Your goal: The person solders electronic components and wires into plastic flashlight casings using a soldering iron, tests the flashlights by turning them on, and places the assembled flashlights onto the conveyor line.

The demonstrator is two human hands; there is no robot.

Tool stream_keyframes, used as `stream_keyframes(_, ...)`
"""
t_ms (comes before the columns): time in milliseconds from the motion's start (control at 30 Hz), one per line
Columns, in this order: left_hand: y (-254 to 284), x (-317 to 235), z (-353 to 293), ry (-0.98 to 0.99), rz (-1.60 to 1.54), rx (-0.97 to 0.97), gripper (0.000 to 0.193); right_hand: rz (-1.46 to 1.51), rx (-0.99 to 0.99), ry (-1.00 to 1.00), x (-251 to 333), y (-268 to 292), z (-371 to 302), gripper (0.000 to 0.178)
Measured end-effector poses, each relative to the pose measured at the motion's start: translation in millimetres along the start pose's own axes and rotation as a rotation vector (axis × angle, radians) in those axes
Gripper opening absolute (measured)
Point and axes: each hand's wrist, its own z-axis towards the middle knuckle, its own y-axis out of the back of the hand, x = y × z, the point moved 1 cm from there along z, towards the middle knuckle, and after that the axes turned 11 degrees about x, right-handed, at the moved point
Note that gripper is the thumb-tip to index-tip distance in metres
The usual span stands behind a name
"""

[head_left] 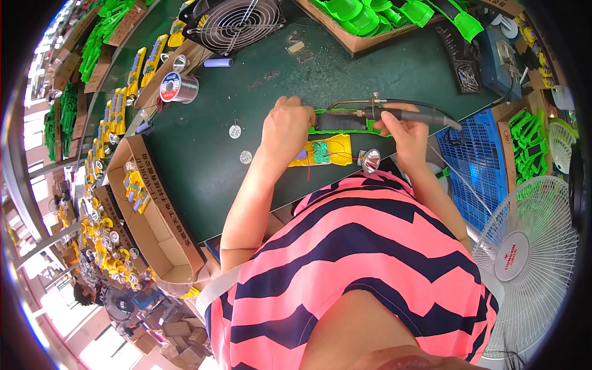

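My left hand [285, 126] is closed on the left end of a long green plastic casing [362, 130] with a dark inside, held just above the dark green bench. My right hand [404, 137] grips the black handle of a soldering iron [425, 116]. The iron's metal end points left, over the casing, with a thin tube running along it; whether its tip touches anything is too small to tell. Just below lies a yellow casing [340, 149] holding a green circuit board [321, 152]. Wires run from it towards a shiny reflector cup [371, 160] beside my right wrist.
A solder spool [179, 88], a purple cylindrical cell [218, 63] and a black fan [237, 28] stand around the back left. Green parts fill a cardboard box [364, 44] behind. A screw bin [464, 74], blue crate [472, 166] and white fan [524, 259] are right; a cardboard tray [159, 231] is left.
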Motion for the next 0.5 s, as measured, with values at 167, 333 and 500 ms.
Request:
stream_keyframes(167,-0.6,-0.1,0.5,-0.017,0.000,-0.028,0.009,-0.202,-0.005,0.220,8.9,9.6,-18.9,0.020)
stream_keyframes(333,-0.6,-1.3,0.9,-0.027,-0.008,-0.097,0.006,-0.900,0.163,0.408,16.5,24.7,-16.3,0.041)
stream_keyframes(500,-0.8,-2.8,0.2,-0.021,0.021,-0.091,0.005,-0.912,0.222,0.346,15.6,26.1,-14.1,0.057)
